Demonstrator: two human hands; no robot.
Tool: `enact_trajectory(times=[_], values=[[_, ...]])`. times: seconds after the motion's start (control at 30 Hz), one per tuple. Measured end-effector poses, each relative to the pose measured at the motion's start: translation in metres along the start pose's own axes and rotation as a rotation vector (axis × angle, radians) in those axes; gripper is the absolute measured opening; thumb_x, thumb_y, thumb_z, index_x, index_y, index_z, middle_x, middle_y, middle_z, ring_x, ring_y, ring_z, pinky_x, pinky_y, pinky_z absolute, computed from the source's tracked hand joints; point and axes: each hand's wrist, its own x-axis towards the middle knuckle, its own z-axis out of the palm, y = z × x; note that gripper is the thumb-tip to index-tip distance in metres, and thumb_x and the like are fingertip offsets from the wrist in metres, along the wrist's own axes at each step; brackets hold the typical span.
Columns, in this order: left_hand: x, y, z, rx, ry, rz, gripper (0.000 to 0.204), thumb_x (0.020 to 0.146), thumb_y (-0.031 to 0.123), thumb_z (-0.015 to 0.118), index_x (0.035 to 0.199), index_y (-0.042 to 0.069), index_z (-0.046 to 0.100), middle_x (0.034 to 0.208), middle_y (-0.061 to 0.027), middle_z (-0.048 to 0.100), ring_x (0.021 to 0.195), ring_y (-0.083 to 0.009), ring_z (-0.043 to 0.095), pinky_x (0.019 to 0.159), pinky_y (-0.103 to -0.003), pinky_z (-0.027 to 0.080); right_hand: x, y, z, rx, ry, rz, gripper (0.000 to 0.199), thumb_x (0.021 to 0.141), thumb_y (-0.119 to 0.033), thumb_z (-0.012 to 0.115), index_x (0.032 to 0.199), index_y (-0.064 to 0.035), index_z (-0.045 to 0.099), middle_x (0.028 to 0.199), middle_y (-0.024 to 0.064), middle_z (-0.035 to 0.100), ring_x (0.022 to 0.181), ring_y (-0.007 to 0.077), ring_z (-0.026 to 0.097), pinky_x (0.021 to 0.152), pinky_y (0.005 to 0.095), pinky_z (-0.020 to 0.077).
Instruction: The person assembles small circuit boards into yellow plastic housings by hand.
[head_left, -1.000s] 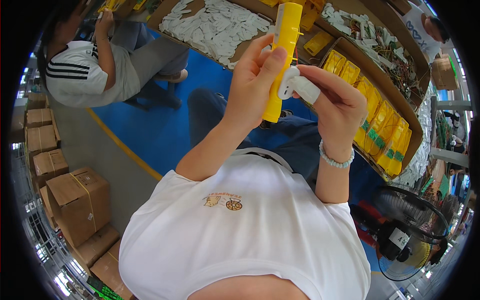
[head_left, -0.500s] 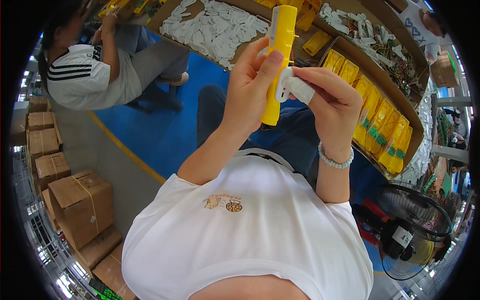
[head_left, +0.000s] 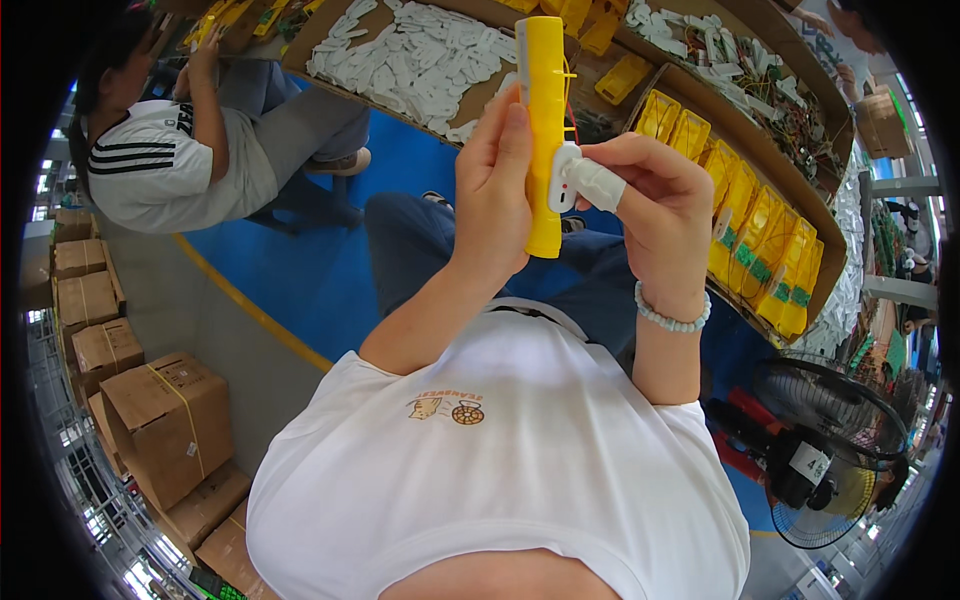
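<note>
Head view: left hand (head_left: 492, 190) has its grip clenched round a long yellow housing (head_left: 544, 130), held upright w/ thumb along its side, above the lap. Right hand (head_left: 655, 200) pinches a small white part (head_left: 588, 180) vs the housing's right side. Behind: cardboard tray of white pieces (head_left: 410, 60) on the bench, yellow units (head_left: 760, 220) at right.

Stick-shaped casing (head_left: 545, 130) upright between the hands — left hand (head_left: 495, 190) left, right hand (head_left: 655, 200) right, parts trays (head_left: 760, 150) behind.
</note>
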Motion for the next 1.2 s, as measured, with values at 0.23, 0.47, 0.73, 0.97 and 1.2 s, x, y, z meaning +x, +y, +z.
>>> enact_trajectory(times=[0.23,0.47,0.73,0.97,1.2], values=[[-0.004,-0.002,0.0,0.02,-0.019,0.038,0.041,0.102,0.033,0.038,0.131,0.004,0.046,0.101,-0.0034,0.059,0.081,-0.0059,0.059,0.066,-0.021,0.051,-0.004,-0.006,0.004,0.028,0.009,0.022,0.013,0.082,0.006,0.064,0.094,0.0068,0.067,0.087,0.0104,0.068,0.078,0.012,0.065,0.07,0.0225,0.0526],[-0.007,-0.009,0.002,0.092,-0.009,0.037,0.041,0.103,0.032,0.035,0.13,0.004,0.047,0.101,-0.0075,0.061,0.083,-0.0099,0.059,0.07,-0.024,0.052,-0.003,0.005,-0.001,-0.115,0.014,-0.117,0.01,0.08,0.009,0.064,0.089,0.008,0.067,0.08,0.0079,0.065,0.073,0.0106,0.062,0.069,0.0228,0.0515],[-0.001,-0.011,-0.006,0.032,0.033,-0.063,0.042,0.102,0.034,0.038,0.131,0.005,0.047,0.095,-0.0046,0.06,0.072,-0.0079,0.06,0.055,-0.025,0.052,0.001,0.007,0.01,-0.032,0.02,-0.036,0.012,0.08,0.012,0.059,0.089,0.0091,0.066,0.081,0.008,0.065,0.073,0.0108,0.062,0.066,0.0231,0.052],[0.014,-0.008,-0.012,0.06,-0.083,-0.03,0.049,0.099,0.045,0.037,0.125,0.005,0.047,0.096,-0.0076,0.058,0.064,-0.0119,0.056,0.048,-0.025,0.046,0.009,0.011,0.012,-0.061,0.04,-0.112,0.021,0.08,0.007,0.062,0.101,0.0061,0.065,0.089,0.0086,0.065,0.074,0.013,0.064,0.063,0.0227,0.052],[0.026,0.011,-0.01,-0.575,-0.157,-0.18,0.048,0.099,0.043,0.031,0.125,0.006,0.046,0.106,-0.0174,0.059,0.07,-0.0233,0.063,0.06,-0.037,0.054,-0.008,-0.002,-0.006,-0.517,0.138,-0.471,0.024,0.076,0.004,0.067,0.101,0.002,0.066,0.091,0.0101,0.065,0.078,0.016,0.061,0.063,0.0247,0.0481]])
